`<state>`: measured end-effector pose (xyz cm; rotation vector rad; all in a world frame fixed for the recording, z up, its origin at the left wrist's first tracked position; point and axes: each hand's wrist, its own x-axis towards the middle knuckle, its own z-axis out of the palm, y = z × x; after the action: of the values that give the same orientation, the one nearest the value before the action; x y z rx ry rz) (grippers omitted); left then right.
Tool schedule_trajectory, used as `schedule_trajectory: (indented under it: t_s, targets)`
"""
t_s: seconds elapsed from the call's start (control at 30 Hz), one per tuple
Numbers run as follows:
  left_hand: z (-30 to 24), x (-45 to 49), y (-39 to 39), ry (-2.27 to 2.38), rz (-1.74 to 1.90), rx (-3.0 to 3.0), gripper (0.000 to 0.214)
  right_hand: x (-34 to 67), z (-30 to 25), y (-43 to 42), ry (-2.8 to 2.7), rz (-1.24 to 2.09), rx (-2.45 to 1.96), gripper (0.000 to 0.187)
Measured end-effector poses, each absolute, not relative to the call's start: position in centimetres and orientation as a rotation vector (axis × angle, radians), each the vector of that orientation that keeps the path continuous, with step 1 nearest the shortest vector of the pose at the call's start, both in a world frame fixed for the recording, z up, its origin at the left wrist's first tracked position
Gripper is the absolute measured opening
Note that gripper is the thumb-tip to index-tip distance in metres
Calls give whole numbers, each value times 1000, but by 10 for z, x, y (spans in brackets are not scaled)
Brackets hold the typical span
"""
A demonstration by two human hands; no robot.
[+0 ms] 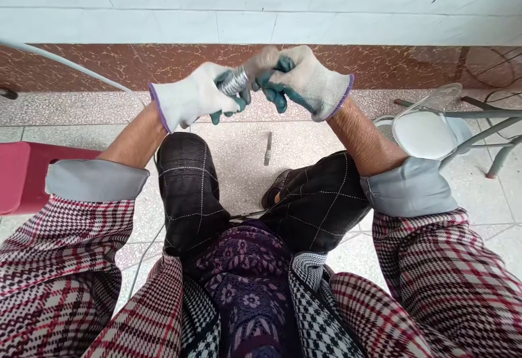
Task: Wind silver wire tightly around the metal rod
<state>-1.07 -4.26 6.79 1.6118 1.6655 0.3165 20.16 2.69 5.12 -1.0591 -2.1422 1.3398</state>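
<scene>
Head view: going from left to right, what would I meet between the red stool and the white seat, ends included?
Red stool → gloved left hand → silver ribbed piece in its grip → gloved right hand → white seat.

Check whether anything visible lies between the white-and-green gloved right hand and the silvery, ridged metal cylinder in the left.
Yes: a blurred brownish shape lies between the right hand and the cylinder; whether it joins either is unclear.
</scene>
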Motion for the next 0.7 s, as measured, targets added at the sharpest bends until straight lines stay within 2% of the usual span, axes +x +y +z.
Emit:
schedule_trajectory:
  t_s: [0.13, 0.37, 0.6, 0.7]
  targets:
    - [73, -11, -36, 1716, 772, 1431, 38, 194, 46, 28, -2168, 1282, -1133, 10]
    - [49, -8, 1, 1806, 933, 1256, 50, 186, 47, 13, -2465, 1119, -1104, 12]
    - [50, -6, 34, 1753, 768, 1442, 54, 203, 62, 17, -2364, 958, -1266, 12]
    - [45, -6, 38, 1870, 538, 1734, 49, 201, 57, 19, -2457, 895, -1236, 13]
